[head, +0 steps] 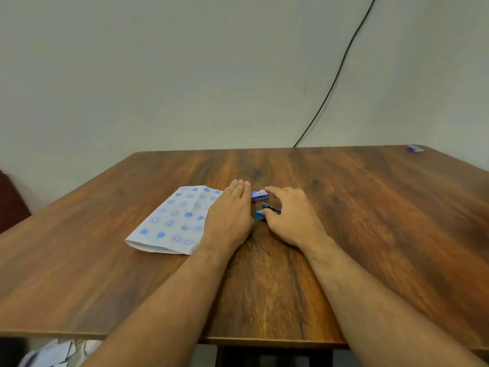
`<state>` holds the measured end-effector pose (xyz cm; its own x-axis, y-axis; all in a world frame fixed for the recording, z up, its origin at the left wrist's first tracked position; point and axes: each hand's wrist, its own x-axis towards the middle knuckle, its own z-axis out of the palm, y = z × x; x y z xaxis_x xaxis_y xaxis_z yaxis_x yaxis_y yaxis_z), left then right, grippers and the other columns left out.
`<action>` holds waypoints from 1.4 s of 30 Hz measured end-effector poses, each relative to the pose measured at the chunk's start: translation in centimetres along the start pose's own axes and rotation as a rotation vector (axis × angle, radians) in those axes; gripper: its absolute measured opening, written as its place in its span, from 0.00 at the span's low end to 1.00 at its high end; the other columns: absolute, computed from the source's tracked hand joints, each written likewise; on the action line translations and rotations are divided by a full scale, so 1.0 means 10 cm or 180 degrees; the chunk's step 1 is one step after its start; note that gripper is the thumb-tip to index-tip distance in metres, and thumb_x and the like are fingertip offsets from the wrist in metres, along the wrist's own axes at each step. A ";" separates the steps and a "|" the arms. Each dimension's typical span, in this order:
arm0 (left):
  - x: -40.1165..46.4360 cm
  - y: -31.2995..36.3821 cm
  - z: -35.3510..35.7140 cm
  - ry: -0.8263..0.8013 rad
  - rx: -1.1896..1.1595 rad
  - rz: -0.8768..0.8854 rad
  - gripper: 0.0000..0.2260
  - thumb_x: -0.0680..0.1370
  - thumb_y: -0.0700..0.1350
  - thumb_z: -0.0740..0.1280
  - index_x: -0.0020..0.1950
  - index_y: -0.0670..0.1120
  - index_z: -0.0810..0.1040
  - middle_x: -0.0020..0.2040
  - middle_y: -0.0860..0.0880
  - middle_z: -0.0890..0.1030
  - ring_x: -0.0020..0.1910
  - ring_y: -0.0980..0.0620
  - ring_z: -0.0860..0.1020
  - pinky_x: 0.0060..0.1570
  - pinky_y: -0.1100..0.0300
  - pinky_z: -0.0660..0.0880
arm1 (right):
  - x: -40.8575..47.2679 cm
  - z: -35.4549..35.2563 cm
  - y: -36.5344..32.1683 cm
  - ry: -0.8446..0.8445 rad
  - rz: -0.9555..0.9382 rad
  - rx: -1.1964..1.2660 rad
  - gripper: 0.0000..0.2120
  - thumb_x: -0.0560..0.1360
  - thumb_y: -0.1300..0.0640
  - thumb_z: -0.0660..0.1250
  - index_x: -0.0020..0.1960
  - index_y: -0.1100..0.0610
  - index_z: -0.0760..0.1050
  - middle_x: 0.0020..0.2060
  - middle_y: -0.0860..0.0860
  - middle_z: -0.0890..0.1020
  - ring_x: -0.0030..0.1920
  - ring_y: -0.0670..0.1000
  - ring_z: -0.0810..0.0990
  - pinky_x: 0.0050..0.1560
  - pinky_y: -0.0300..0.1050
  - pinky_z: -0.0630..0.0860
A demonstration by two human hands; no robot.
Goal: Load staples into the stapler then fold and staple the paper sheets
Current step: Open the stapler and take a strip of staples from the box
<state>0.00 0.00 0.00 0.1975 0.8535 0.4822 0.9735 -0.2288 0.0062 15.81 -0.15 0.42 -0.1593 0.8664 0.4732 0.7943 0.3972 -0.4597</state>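
the left hand (230, 211) lies flat on the wooden table (370, 221), palm down, fingers straight and together, covering the right edge of the folded paper (173, 221). the paper is white with blue smiley and heart prints and sits left of centre, its folded end toward the near side. the right hand (292, 215) rests just right of the left hand, fingers curled over the blue stapler (262, 213), thumb touching its near end; whether the grip is firm cannot be told. a small blue and white staple box (259, 195) lies just beyond the stapler, between the fingertips of both hands. a second small blue box (415, 148) sits at the far right corner. a black cable (341, 64) runs down the wall (158, 75) behind the table.
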 end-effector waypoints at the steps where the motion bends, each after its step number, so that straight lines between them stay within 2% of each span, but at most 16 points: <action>1: 0.01 0.01 -0.03 -0.0073 -0.0060 -0.0062 0.26 0.83 0.41 0.52 0.82 0.41 0.54 0.82 0.44 0.58 0.82 0.48 0.54 0.78 0.57 0.52 | 0.00 -0.02 -0.01 -0.0052 0.0021 -0.0054 0.27 0.74 0.51 0.69 0.72 0.49 0.72 0.61 0.50 0.79 0.64 0.54 0.72 0.66 0.47 0.70; 5: -0.02 0.02 -0.10 -0.0117 -0.0332 -0.0129 0.26 0.83 0.40 0.56 0.82 0.45 0.57 0.82 0.47 0.60 0.81 0.51 0.57 0.76 0.57 0.58 | -0.03 -0.07 -0.08 -0.0343 0.0185 -0.0182 0.29 0.69 0.56 0.68 0.70 0.45 0.73 0.57 0.50 0.82 0.61 0.55 0.74 0.62 0.52 0.72; 9: -0.04 0.04 -0.13 -0.0064 -0.0369 -0.0073 0.27 0.81 0.40 0.61 0.80 0.47 0.62 0.79 0.48 0.67 0.78 0.51 0.64 0.72 0.55 0.66 | 0.01 -0.03 -0.02 -0.0295 0.0249 -0.0028 0.23 0.73 0.58 0.69 0.67 0.45 0.75 0.58 0.47 0.83 0.60 0.53 0.78 0.62 0.51 0.73; 13: -0.03 0.04 -0.13 0.0103 -0.0775 0.0236 0.19 0.83 0.45 0.61 0.74 0.49 0.71 0.67 0.48 0.79 0.65 0.50 0.76 0.62 0.55 0.73 | 0.05 -0.04 0.06 -0.0098 0.0348 0.1036 0.14 0.77 0.61 0.68 0.58 0.44 0.79 0.52 0.42 0.83 0.53 0.43 0.80 0.55 0.43 0.76; 17: -0.02 0.01 -0.09 0.0164 -0.1185 0.0289 0.17 0.84 0.52 0.60 0.72 0.49 0.73 0.65 0.50 0.80 0.62 0.52 0.77 0.61 0.58 0.72 | 0.06 -0.08 0.08 -0.0073 0.0311 0.1590 0.11 0.81 0.59 0.64 0.59 0.50 0.81 0.47 0.45 0.85 0.40 0.40 0.80 0.47 0.40 0.78; 20: -0.02 0.01 -0.12 0.0089 -0.1387 0.0283 0.16 0.84 0.52 0.61 0.70 0.50 0.74 0.61 0.52 0.81 0.58 0.54 0.78 0.59 0.60 0.73 | 0.06 -0.11 0.10 -0.0026 0.0499 0.1821 0.11 0.83 0.57 0.62 0.57 0.51 0.82 0.40 0.51 0.85 0.29 0.40 0.77 0.35 0.38 0.74; 22: -0.03 0.03 -0.15 0.0129 -0.1568 0.0321 0.15 0.83 0.52 0.62 0.67 0.51 0.77 0.58 0.53 0.83 0.55 0.57 0.79 0.57 0.60 0.75 | 0.05 -0.14 0.10 0.0001 0.0509 0.1948 0.08 0.82 0.56 0.64 0.54 0.52 0.82 0.38 0.51 0.85 0.26 0.39 0.76 0.31 0.35 0.72; 24: -0.03 0.04 -0.16 0.0185 -0.1894 0.0289 0.12 0.82 0.52 0.64 0.64 0.52 0.79 0.54 0.57 0.84 0.52 0.61 0.80 0.56 0.63 0.76 | 0.03 -0.16 0.09 -0.0052 0.0424 0.2071 0.05 0.79 0.55 0.68 0.52 0.54 0.82 0.38 0.49 0.85 0.27 0.37 0.78 0.31 0.32 0.71; 26: -0.03 0.03 -0.16 0.0221 -0.2322 0.0101 0.11 0.82 0.51 0.66 0.62 0.53 0.81 0.52 0.59 0.84 0.51 0.63 0.81 0.55 0.64 0.78 | 0.03 -0.15 0.10 -0.0053 0.0393 0.2037 0.03 0.77 0.56 0.71 0.50 0.54 0.82 0.36 0.49 0.85 0.28 0.38 0.77 0.32 0.36 0.72; 29: -0.02 0.00 -0.11 0.0188 -0.2928 -0.0245 0.10 0.80 0.49 0.69 0.60 0.51 0.83 0.50 0.56 0.86 0.49 0.59 0.83 0.53 0.55 0.82 | 0.04 -0.14 0.11 -0.0042 0.0389 0.1885 0.03 0.77 0.57 0.71 0.48 0.55 0.83 0.32 0.47 0.83 0.26 0.41 0.76 0.30 0.39 0.74; 31: -0.01 0.01 -0.10 0.0116 -0.3175 -0.0415 0.09 0.78 0.48 0.71 0.58 0.51 0.83 0.48 0.55 0.86 0.47 0.56 0.85 0.52 0.51 0.83 | 0.04 -0.12 0.11 -0.0001 0.0362 0.1843 0.04 0.78 0.56 0.70 0.49 0.54 0.83 0.35 0.47 0.84 0.28 0.41 0.78 0.30 0.35 0.73; 35: 0.00 0.03 -0.14 -0.0102 -0.3337 -0.0654 0.09 0.79 0.48 0.71 0.58 0.51 0.84 0.47 0.54 0.87 0.42 0.56 0.85 0.52 0.54 0.83 | 0.07 -0.10 0.12 0.0050 0.0326 0.1691 0.05 0.78 0.55 0.70 0.51 0.51 0.84 0.40 0.45 0.85 0.40 0.38 0.82 0.37 0.29 0.74; 38: 0.01 0.02 -0.14 -0.0214 -0.3446 -0.0790 0.09 0.79 0.46 0.71 0.58 0.50 0.84 0.47 0.53 0.87 0.43 0.57 0.85 0.53 0.56 0.83 | 0.08 -0.09 0.12 0.0079 0.0365 0.1623 0.06 0.78 0.55 0.70 0.52 0.50 0.84 0.42 0.44 0.86 0.44 0.42 0.83 0.45 0.35 0.77; 42: 0.02 0.01 -0.12 -0.0312 -0.3439 -0.0895 0.08 0.79 0.45 0.70 0.58 0.50 0.84 0.48 0.54 0.87 0.46 0.57 0.85 0.53 0.58 0.81 | 0.08 -0.07 0.13 -0.0048 0.0420 0.1547 0.07 0.80 0.56 0.68 0.55 0.49 0.83 0.45 0.43 0.84 0.46 0.42 0.82 0.45 0.36 0.75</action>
<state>-0.03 -0.46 1.16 0.0410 0.9611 0.2733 0.3829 -0.2677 0.8842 17.12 0.84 0.79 -0.0874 0.9216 0.3782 0.4439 0.3759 -0.8134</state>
